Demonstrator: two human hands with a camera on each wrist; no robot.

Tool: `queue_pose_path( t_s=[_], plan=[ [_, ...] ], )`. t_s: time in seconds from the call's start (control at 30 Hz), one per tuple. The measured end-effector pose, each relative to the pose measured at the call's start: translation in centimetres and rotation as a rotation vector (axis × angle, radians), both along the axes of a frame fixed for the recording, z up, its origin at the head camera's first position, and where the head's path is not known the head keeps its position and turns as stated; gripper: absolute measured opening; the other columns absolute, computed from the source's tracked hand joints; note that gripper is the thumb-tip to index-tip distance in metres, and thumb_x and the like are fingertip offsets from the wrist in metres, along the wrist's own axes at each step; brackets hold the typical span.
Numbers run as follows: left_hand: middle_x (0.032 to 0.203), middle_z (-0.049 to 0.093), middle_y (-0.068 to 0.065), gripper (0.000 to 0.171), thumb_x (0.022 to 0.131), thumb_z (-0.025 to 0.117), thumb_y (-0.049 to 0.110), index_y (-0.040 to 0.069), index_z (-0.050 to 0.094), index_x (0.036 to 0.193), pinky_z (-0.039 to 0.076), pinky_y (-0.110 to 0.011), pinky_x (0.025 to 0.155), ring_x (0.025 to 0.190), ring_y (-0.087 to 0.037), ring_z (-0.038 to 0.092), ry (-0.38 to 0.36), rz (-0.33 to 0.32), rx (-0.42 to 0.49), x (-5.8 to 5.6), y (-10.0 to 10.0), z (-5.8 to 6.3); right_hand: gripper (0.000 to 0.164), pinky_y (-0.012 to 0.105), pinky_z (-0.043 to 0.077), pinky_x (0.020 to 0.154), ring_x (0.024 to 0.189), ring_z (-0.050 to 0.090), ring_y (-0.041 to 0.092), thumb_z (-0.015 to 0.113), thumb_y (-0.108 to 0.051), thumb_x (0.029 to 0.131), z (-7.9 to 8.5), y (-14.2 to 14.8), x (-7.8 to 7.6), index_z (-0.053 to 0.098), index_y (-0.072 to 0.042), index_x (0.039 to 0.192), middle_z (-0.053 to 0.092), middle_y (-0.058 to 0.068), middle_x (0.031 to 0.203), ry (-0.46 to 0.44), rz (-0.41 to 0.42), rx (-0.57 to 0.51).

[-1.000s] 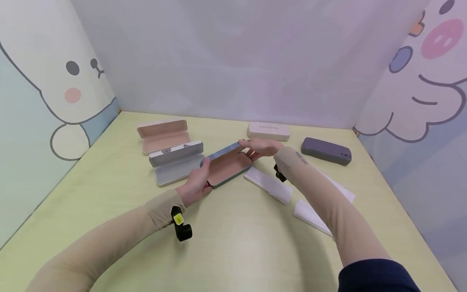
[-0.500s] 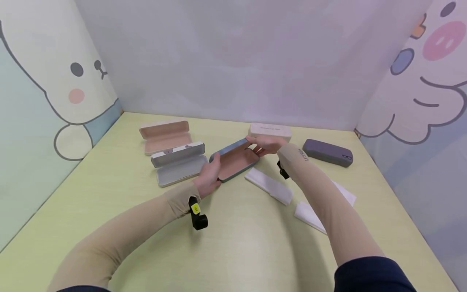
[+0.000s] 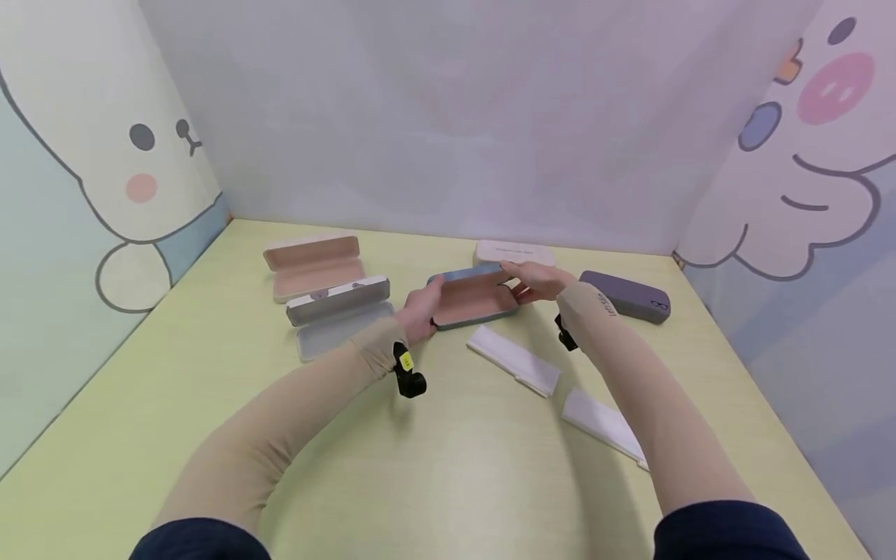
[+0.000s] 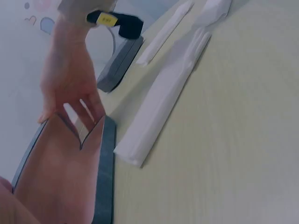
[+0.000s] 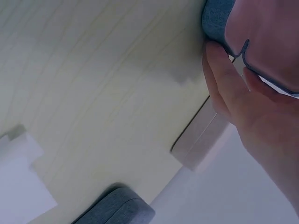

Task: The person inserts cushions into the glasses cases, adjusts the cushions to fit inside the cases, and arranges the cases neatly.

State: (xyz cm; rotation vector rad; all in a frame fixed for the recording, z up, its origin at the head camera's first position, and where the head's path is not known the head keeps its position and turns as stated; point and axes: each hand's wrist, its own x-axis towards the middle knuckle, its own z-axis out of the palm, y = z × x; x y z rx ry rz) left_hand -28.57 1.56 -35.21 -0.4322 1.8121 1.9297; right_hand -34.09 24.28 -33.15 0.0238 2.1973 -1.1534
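Note:
Between my two hands is an open glasses case (image 3: 474, 302) with a blue-grey outside and a pinkish-tan lining, its lid tipped back. My left hand (image 3: 420, 313) grips the left end, thumb up by the lid. At the opposite end my right hand (image 3: 537, 281) holds the case, thumb at the lid's corner and fingers by the lower half. The right wrist view shows those fingers (image 5: 224, 70) against the end of the shell, near the fold of the lining. Only a blurred part of my left hand (image 4: 14, 207) enters the left wrist view.
Left of my hands stand an open pink-lined case (image 3: 318, 274) and an open grey-lined case (image 3: 343, 330). A closed pale case (image 3: 514, 252) lies behind, a closed dark purple-grey case (image 3: 626, 297) to the right. Folded white cloths (image 3: 514, 358) lie nearer, partly under my right arm.
Both hands have carried the glasses case to the right, away from the grey-lined case. It has turned from a slant to lie nearly straight across the view.

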Motion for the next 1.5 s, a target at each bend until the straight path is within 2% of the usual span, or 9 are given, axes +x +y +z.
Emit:
queue_pose_path(
  t_s=[0.23, 0.5, 0.8, 1.0, 1.1, 1.13, 1.27, 1.4, 1.5],
  plan=[
    [0.143, 0.043, -0.013, 0.064, 0.093, 0.050, 0.048, 0.010, 0.037, 0.142, 0.032, -0.047, 0.113, 0.131, -0.025, 0.044, -0.022, -0.056, 0.054, -2.8, 0.4, -0.3, 0.069, 0.045, 0.033, 0.114, 0.140, 0.030, 0.039, 0.025, -0.046, 0.102, 0.0, 1.7, 0.6, 0.003, -0.005, 0.152, 0.014, 0.023, 0.156, 0.025, -0.034, 0.005],
    [0.143, 0.043, -0.015, 0.065, 0.094, 0.048, 0.049, 0.011, 0.034, 0.144, 0.036, -0.043, 0.112, 0.130, -0.026, 0.046, -0.010, -0.161, 0.023, -4.8, 1.1, -0.5, 0.070, 0.045, 0.035, 0.112, 0.139, 0.033, 0.039, 0.023, -0.049, 0.101, -0.5, 2.8, 0.8, 0.004, -0.005, 0.152, 0.014, 0.021, 0.157, 0.042, -0.087, 0.022],
    [0.146, 0.038, -0.015, 0.075, 0.091, 0.051, 0.051, 0.005, 0.028, 0.146, 0.035, -0.044, 0.112, 0.131, -0.029, 0.045, -0.031, -0.202, -0.021, -6.1, 1.4, -0.5, 0.072, 0.046, 0.036, 0.111, 0.137, 0.035, 0.041, 0.021, -0.051, 0.101, -0.4, 2.5, 2.0, 0.002, -0.004, 0.152, 0.014, 0.023, 0.157, 0.066, -0.127, 0.061],
    [0.149, 0.037, -0.013, 0.074, 0.090, 0.051, 0.051, 0.010, 0.028, 0.147, 0.033, -0.043, 0.113, 0.133, -0.027, 0.044, -0.020, -0.200, -0.009, -6.3, 2.2, -0.4, 0.073, 0.048, 0.035, 0.111, 0.135, 0.037, 0.041, 0.019, -0.051, 0.101, -0.6, 2.8, 2.5, -0.004, -0.005, 0.152, 0.016, 0.023, 0.155, 0.119, -0.156, 0.070],
    [0.153, 0.031, -0.011, 0.073, 0.091, 0.050, 0.052, 0.014, 0.027, 0.149, 0.032, -0.043, 0.114, 0.137, -0.029, 0.038, 0.031, -0.206, -0.030, -6.2, 2.1, 0.0, 0.072, 0.048, 0.039, 0.108, 0.100, 0.054, 0.033, 0.019, -0.050, 0.101, -0.2, 2.7, 3.1, 0.007, 0.000, 0.150, 0.047, 0.024, 0.109, 0.164, -0.139, 0.097],
    [0.155, 0.028, -0.010, 0.073, 0.091, 0.049, 0.052, 0.015, 0.026, 0.149, 0.032, -0.044, 0.114, 0.138, -0.031, 0.035, 0.058, -0.209, -0.044, -6.1, 1.9, 0.1, 0.071, 0.047, 0.040, 0.107, 0.083, 0.050, 0.029, 0.019, -0.050, 0.101, 0.1, 2.7, 3.3, 0.013, 0.002, 0.148, 0.045, 0.019, 0.088, 0.181, -0.130, 0.116],
    [0.157, 0.022, -0.010, 0.078, 0.092, 0.047, 0.053, 0.008, 0.020, 0.150, 0.035, -0.046, 0.111, 0.141, -0.031, 0.030, 0.238, -0.200, -0.177, -5.5, 1.3, 1.1, 0.066, 0.043, 0.042, 0.094, 0.058, 0.026, 0.022, 0.020, -0.052, 0.100, 1.5, 2.9, 4.6, 0.033, 0.006, 0.130, 0.029, 0.010, 0.067, 0.244, -0.117, 0.195],
    [0.147, 0.037, -0.016, 0.072, 0.093, 0.049, 0.050, 0.006, 0.027, 0.145, 0.041, -0.045, 0.105, 0.133, -0.030, 0.040, 0.481, -0.194, -0.339, -4.6, 0.7, 2.2, 0.072, 0.044, 0.039, 0.088, 0.070, 0.040, 0.023, 0.020, -0.056, 0.099, 2.9, 3.3, 6.7, 0.029, 0.006, 0.134, 0.042, 0.017, 0.092, 0.315, -0.111, 0.285],
    [0.136, 0.048, -0.015, 0.063, 0.093, 0.050, 0.047, 0.008, 0.036, 0.140, 0.044, -0.044, 0.099, 0.122, -0.030, 0.050, 0.633, -0.248, -0.404, -3.8, 0.1, 2.7, 0.081, 0.052, 0.038, 0.101, 0.114, 0.048, 0.037, 0.020, -0.057, 0.098, 3.7, 3.4, 8.5, 0.011, 0.006, 0.148, 0.038, 0.028, 0.135, 0.370, -0.095, 0.337]
  ],
)
